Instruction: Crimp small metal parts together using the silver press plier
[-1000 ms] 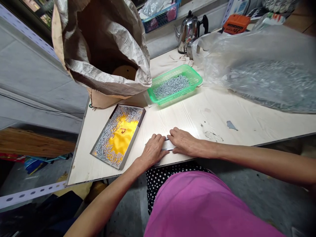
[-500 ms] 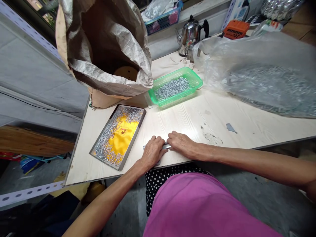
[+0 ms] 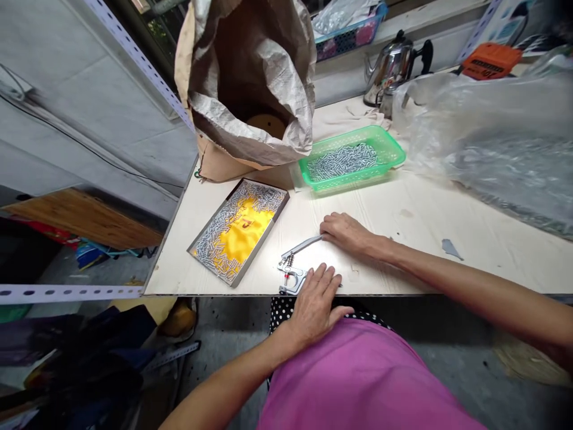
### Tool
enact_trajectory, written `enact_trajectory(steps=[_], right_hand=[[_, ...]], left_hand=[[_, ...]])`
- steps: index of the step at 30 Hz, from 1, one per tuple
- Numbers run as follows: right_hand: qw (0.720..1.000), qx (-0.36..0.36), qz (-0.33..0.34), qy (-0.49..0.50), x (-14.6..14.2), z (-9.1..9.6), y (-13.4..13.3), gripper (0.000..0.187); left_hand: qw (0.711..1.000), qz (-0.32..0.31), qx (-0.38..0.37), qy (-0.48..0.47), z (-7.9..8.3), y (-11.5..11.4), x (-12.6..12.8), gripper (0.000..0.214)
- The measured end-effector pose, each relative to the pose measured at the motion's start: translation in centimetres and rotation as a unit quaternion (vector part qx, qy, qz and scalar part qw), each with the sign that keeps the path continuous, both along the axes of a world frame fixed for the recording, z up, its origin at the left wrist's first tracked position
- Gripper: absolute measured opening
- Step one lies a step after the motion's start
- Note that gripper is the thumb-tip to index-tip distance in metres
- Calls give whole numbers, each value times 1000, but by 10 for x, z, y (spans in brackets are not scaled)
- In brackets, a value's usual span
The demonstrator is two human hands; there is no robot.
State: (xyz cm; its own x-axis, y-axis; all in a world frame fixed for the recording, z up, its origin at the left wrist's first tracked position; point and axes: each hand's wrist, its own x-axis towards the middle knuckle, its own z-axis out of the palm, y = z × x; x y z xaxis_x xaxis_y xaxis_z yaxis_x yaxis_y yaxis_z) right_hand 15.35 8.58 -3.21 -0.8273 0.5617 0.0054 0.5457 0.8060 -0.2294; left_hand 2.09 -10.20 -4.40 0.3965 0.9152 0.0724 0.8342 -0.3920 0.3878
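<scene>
Metal hand press pliers [image 3: 292, 273] lie at the table's front edge, with a C-shaped jaw, a spring and a small red ring. The long upper handle is swung away from the body. My right hand [image 3: 347, 233] has its fingers curled round the end of that handle. My left hand [image 3: 316, 301] rests flat over the lower part of the pliers, fingers stretched out, hiding that part. Left of the pliers is a shallow tray [image 3: 282, 210] with a yellow bottom, partly covered by small silver metal pieces [image 3: 210, 239].
Behind stands a green plastic basket [image 3: 353, 184] holding similar small metal pieces. A large paper sack [image 3: 250, 152] gapes at the back left. At the right lies a clear plastic bag [image 3: 505, 173] of metal pieces. A kettle [image 3: 396, 65] and an orange box [image 3: 490, 60] stand behind.
Both hands held the pliers close together; now the handles are spread apart. My right hand has moved up with the upper handle, and my left hand's fingers have straightened. The view has shifted left.
</scene>
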Motion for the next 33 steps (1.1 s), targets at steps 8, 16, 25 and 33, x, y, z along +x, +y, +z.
enact_trajectory(steps=[8,16,25,33], right_hand=[[988,27,151,21,-57,26,-44,9],[944,81,316,58,-97,2,-87,10],[933,28,149,327,-84,54,-48,18],[940,213,-120,236,-22,83,89,19]], left_hand=[[999,10,-23,-39,-2,-1,0,65],[983,-101,134,-76,39,-38,-24,25],[923,348,137,89,69,41,-185,21],[885,424,-25,190,41,82,-238,22]])
